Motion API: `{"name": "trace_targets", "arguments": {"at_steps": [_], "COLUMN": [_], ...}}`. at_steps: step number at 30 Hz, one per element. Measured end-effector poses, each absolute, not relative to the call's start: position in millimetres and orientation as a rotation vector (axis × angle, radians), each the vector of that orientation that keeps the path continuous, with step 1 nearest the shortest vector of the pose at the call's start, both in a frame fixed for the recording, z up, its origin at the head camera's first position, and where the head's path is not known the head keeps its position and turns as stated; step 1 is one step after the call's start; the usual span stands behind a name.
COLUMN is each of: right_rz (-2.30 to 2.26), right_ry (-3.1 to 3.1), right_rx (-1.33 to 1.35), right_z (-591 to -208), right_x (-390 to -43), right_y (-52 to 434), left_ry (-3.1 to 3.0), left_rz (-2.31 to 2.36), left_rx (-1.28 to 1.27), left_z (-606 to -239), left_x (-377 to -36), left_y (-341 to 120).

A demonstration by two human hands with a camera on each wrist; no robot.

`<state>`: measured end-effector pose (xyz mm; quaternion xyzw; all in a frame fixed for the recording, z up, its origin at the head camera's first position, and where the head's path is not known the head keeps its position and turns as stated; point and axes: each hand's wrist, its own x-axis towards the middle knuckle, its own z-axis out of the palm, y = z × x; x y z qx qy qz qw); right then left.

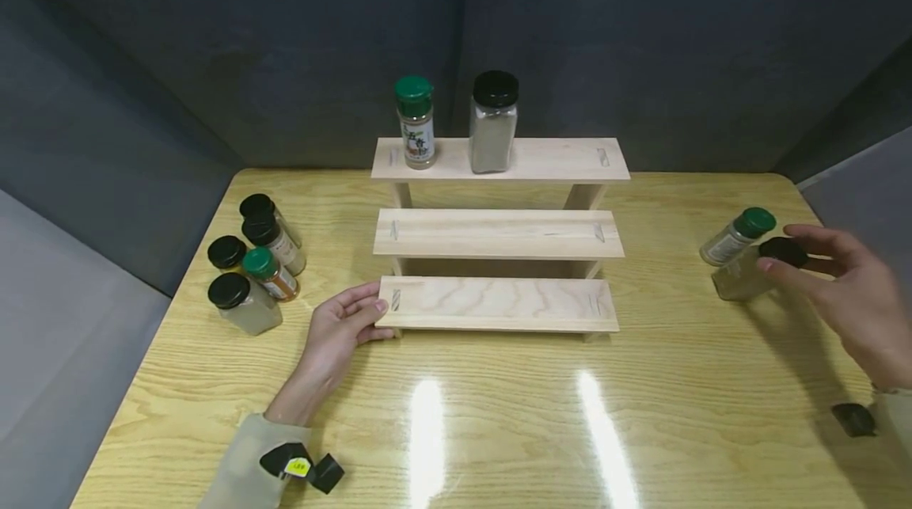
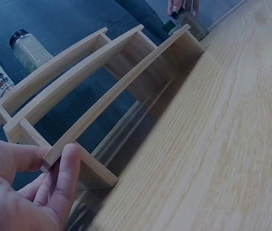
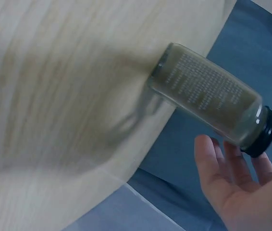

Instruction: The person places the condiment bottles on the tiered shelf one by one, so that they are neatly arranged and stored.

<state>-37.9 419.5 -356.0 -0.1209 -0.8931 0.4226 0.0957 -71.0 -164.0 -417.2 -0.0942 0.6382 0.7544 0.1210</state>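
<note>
A three-tier wooden spice rack [image 1: 499,303] stands mid-table. My left hand [image 1: 342,327] pinches the left end of its lowest shelf, thumb on top and fingers below, as the left wrist view [image 2: 44,187] also shows. At the far right, my right hand [image 1: 848,279] is spread around the black lid of a clear spice jar [image 3: 205,91] with greyish contents. In the right wrist view, the thumb stands apart from the lid and the fingers [image 3: 208,159] are extended beside it. Just behind that jar is a green-capped spice bottle [image 1: 734,238].
On the top shelf are a green-capped bottle [image 1: 417,129] and a black-lidded jar [image 1: 492,133]. Several spice jars cluster at the left, among them a black-lidded jar [image 1: 249,311] and a green-capped bottle [image 1: 274,275]. Dark fabric walls [image 1: 321,42] enclose the table's back and sides.
</note>
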Motion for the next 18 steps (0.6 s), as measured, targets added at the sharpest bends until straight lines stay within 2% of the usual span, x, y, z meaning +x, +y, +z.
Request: {"name": "trace_targets", "arguments": {"at_steps": [18], "right_rz": [1.188], "right_ry": [-2.638], "right_rx": [-0.384], "right_z": [-372], "right_x": [-36], "right_y": [421], "left_ry": [1.852], "left_rz": [2.216], "left_rx": [-0.268], "left_z": [-417], "left_x": [-71], "left_y": [-164]}}
